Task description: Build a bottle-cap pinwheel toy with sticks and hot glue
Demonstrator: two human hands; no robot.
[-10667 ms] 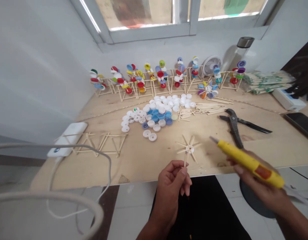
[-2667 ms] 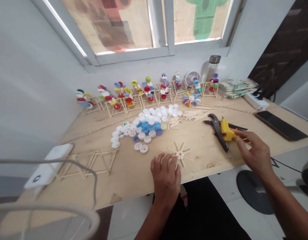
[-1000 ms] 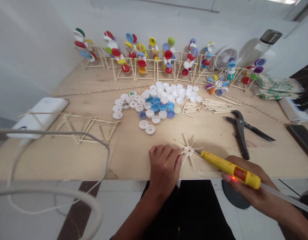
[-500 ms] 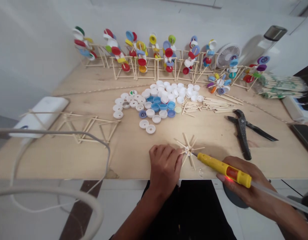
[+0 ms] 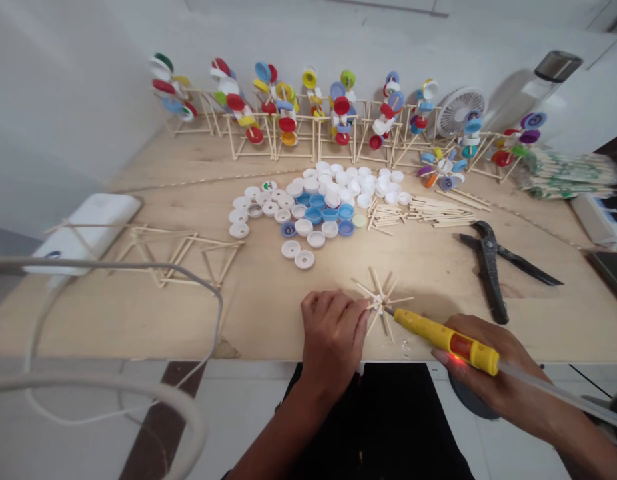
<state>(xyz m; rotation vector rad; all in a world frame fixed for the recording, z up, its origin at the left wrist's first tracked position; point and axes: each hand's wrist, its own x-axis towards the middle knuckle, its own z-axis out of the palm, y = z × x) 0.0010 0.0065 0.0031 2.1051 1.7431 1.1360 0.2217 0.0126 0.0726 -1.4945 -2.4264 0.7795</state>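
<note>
A small craft workspace, shown by the wooden tabletop [image 5: 188, 320] with bottle caps [image 5: 330, 215], pliers [image 5: 489, 267] and a yellow glue gun [image 5: 433, 331].

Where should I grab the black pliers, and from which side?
Probably by the thick leg of the black pliers, coming from the near side of the table: it is long, points that way and lies uncovered. The right hand is nearer but holds the yellow glue gun.

White fan [image 5: 461, 112] near clear bottle [image 5: 528, 93]; dark phone [image 5: 611, 272], right edge.

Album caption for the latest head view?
Left hand holds a stick wheel, right hand a yellow glue gun at its centre.
</note>
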